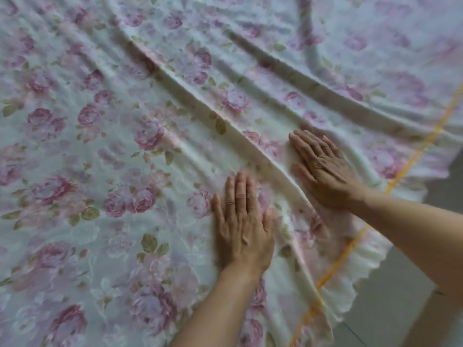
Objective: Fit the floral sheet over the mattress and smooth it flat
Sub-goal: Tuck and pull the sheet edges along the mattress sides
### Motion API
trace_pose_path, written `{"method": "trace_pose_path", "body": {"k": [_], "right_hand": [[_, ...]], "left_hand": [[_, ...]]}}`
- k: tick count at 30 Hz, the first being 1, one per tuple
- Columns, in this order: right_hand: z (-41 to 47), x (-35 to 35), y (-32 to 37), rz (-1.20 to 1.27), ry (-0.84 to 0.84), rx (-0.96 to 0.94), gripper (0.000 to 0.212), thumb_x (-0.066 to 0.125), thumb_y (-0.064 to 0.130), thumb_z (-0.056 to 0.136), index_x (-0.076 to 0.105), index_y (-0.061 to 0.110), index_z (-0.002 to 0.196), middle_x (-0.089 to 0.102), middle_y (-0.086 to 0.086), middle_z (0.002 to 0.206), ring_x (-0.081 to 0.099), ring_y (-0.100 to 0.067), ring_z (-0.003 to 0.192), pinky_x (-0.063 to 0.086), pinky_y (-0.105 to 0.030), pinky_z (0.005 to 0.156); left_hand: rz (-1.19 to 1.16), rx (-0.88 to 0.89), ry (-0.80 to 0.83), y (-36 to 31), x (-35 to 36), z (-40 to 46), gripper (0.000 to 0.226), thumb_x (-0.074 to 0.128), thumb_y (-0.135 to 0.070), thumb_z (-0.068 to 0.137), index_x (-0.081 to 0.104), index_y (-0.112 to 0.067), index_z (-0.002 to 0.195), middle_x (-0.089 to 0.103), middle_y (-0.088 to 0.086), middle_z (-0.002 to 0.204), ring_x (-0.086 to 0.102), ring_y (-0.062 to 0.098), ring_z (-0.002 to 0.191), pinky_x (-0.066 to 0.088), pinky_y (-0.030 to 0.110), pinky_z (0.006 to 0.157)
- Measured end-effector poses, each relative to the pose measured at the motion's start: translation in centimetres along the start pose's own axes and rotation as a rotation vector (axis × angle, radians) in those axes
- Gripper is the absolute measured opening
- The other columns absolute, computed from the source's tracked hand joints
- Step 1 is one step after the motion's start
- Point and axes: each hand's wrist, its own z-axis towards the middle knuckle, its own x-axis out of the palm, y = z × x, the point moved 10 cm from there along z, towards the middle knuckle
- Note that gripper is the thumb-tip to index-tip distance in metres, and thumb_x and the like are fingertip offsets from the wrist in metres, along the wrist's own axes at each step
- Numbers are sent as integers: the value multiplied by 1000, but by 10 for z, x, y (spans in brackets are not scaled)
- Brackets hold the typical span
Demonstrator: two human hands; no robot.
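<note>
Two long folds run slantwise across the floral sheet (120,136), which lies spread over the bed and fills nearly all I see. My left hand (241,226) lies flat on it, fingers straight and close together, just left of the nearer fold. My right hand (323,169) presses flat on the other side of that fold, fingers slightly spread. An orange trim line (411,166) runs along the sheet's scalloped edge, which hangs over grey floor (400,309).

Pale tiled floor (400,304) at lower right.
</note>
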Motion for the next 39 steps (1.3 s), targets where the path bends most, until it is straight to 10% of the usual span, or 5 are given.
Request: {"method": "trace_pose_path", "body": {"k": [6,13,17,30,39], "right_hand": [[-60,-29,-85,-94,-78,261,69,21,56,89,33,20,146,33,-5,152,30,-25,138,18,-43,112],[-138,-48,-156,134,-114,1085,75,55,61,84,43,2,129,48,-23,132,49,-40,120,38,-47,97],[-122,-55,-148,-15,-6,951,37,44,33,94,62,4,110,60,-23,120,58,-41,111,44,-41,89],[-95,-82,-161,-187,6,659,38,53,36,91,54,34,130,62,-15,109,60,-35,106,41,-35,78],[-106,-77,-193,-171,-32,718,28,57,31,84,62,17,108,61,-21,102,60,-38,99,33,-36,73]], "left_hand": [[20,37,5,-26,4,-8,65,31,-43,92,38,-6,145,31,9,155,27,23,144,17,48,115],[-8,128,11,-60,7,-24,64,31,-45,94,39,-6,145,34,10,153,21,23,144,13,46,116],[24,151,10,-72,10,-28,65,30,-46,95,39,-4,144,36,12,152,22,25,144,14,47,116],[21,173,119,-78,14,-32,69,10,-53,98,24,-10,151,21,6,159,16,20,147,11,50,117],[54,347,222,-101,16,-51,61,30,-49,93,25,-29,151,21,-8,158,15,15,147,11,53,116]]}}
